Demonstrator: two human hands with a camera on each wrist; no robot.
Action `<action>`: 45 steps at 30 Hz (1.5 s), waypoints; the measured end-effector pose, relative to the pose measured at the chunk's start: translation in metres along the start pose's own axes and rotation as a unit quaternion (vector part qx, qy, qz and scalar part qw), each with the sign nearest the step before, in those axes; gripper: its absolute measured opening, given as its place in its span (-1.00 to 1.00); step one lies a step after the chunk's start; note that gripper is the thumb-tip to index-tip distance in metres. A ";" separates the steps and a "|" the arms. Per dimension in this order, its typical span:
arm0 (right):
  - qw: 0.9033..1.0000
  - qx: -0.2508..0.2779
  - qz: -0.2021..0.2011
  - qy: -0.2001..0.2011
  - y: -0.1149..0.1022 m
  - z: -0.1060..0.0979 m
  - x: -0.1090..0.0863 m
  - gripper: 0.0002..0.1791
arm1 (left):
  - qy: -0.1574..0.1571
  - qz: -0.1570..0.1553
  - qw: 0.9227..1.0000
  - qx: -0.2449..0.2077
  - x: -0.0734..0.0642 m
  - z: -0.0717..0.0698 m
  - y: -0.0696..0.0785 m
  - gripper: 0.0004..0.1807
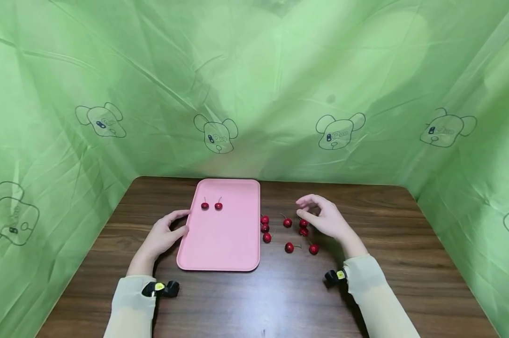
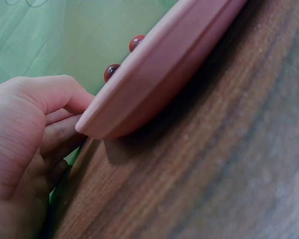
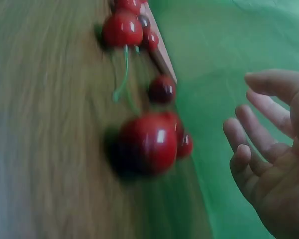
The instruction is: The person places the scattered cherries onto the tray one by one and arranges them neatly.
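Observation:
A pink tray (image 1: 237,256) lies flat on the table, with two red cherries, a left one (image 1: 205,206) and a right one (image 1: 218,206), standing stems up near its upper left. At the tray's left rim rests my left hand (image 1: 163,237), thumb and fingertips touching the edge; the left wrist view shows the same rim (image 2: 134,84) close up. My right hand (image 1: 323,219) hovers by the loose cherries with fingers loosely bent and holds nothing. Nearest under it are two cherries, one (image 1: 303,223) partly behind the thumb. In the right wrist view a large cherry (image 3: 148,144) sits apart from the fingers.
Several more cherries lie right of the tray: a column of them (image 1: 267,238) beside its right edge, others farther right (image 1: 313,249). Green cloth (image 1: 275,94) surrounds the dark wooden table (image 1: 254,305) at the back and sides.

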State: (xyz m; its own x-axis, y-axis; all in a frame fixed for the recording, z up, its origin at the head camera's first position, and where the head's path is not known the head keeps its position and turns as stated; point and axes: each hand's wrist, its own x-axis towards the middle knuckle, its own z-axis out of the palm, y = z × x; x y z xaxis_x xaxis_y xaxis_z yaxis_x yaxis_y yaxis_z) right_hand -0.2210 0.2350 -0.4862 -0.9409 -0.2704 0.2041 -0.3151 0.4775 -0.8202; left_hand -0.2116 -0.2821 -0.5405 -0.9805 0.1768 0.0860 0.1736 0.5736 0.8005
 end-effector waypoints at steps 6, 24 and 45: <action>0.998 0.048 0.027 0.006 0.026 -0.007 -0.009 -0.64 | -0.002 0.004 1.000 0.004 0.001 -0.001 0.000 -0.45; 0.992 0.091 0.066 -0.048 0.062 -0.009 -0.017 -0.66 | -0.011 -0.003 1.000 0.001 0.003 -0.001 -0.002 -0.44; 0.995 0.053 0.052 -0.070 0.064 -0.009 -0.018 -0.63 | -0.011 0.001 1.000 -0.005 0.002 -0.002 -0.001 -0.45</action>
State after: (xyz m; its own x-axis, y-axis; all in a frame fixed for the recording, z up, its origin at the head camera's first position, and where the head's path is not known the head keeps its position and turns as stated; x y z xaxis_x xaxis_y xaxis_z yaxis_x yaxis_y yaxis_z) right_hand -0.2257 0.2775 -0.5378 -0.9389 -0.3412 0.0459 -0.1960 0.4200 -0.8861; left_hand -0.2143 -0.2838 -0.5405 -0.9777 0.1963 0.0748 0.1752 0.5651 0.8063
